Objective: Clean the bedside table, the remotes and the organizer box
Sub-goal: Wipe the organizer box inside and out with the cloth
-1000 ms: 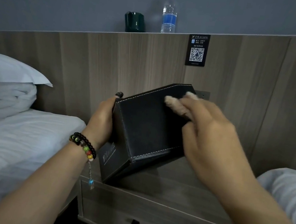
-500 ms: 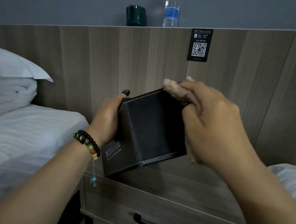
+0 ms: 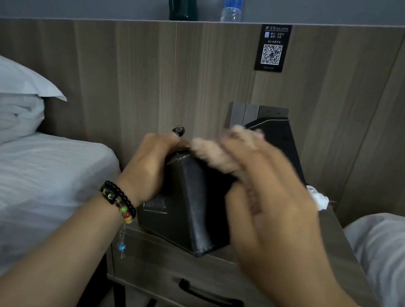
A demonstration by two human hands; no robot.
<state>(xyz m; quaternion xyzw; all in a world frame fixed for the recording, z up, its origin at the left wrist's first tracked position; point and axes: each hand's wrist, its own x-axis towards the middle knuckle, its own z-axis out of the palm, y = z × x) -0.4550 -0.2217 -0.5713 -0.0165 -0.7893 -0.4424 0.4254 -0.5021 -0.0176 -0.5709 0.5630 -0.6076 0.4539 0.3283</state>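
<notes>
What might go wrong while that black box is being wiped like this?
The organizer box is tilted on one corner at the bedside table front edge, steadied only by the left hand; it may slip off. The right hand rubs the cloth fast, and could knock the white object behind it.

A black plaque point(image 3: 272, 47) is fixed to the wooden headboard panel point(image 3: 128, 76), above and a little right of the right hand point(image 3: 275, 206). It carries a white QR code under some lines of small white print, too small to read. The dark organizer box point(image 3: 188, 204), gripped by the left hand point(image 3: 150, 169), bears a pale printed mark on the face just below that hand; its letters are illegible.
</notes>
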